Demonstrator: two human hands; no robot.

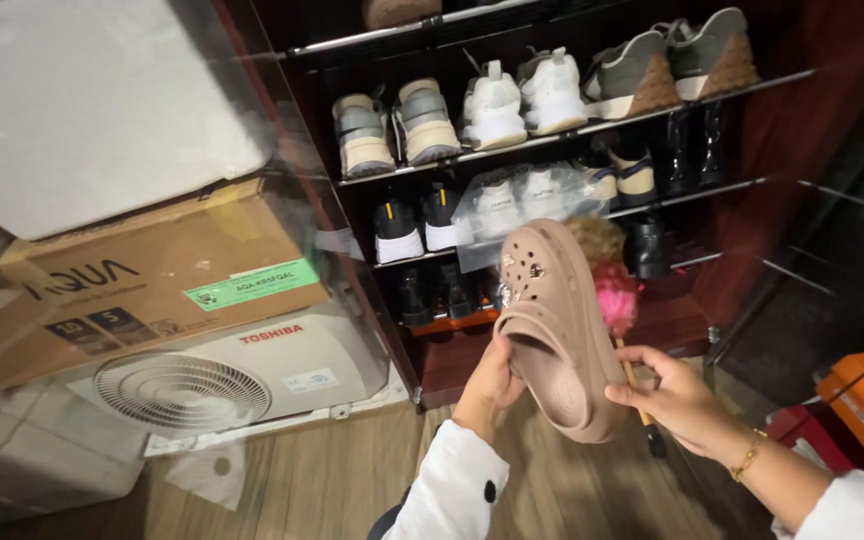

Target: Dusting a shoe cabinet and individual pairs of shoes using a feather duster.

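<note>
Between the two grips a tan clog (pixel 557 335) is held, toe up, sole turned away. The left hand (pixel 492 380) is closed on its left edge; the right hand (pixel 677 400) is closed on the heel side — a thin stick (pixel 642 400) with a pink tuft (pixel 614 295) is also pinned there. Beyond the grips, sneakers (pixel 492 105) are lined on a dark shoe rack (pixel 552 135).

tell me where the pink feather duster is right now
In the head view the pink feather duster sits right of centre, just behind the tan clog held in both hands, its stick gripped by the right hand, in front of the shoe rack.
</note>
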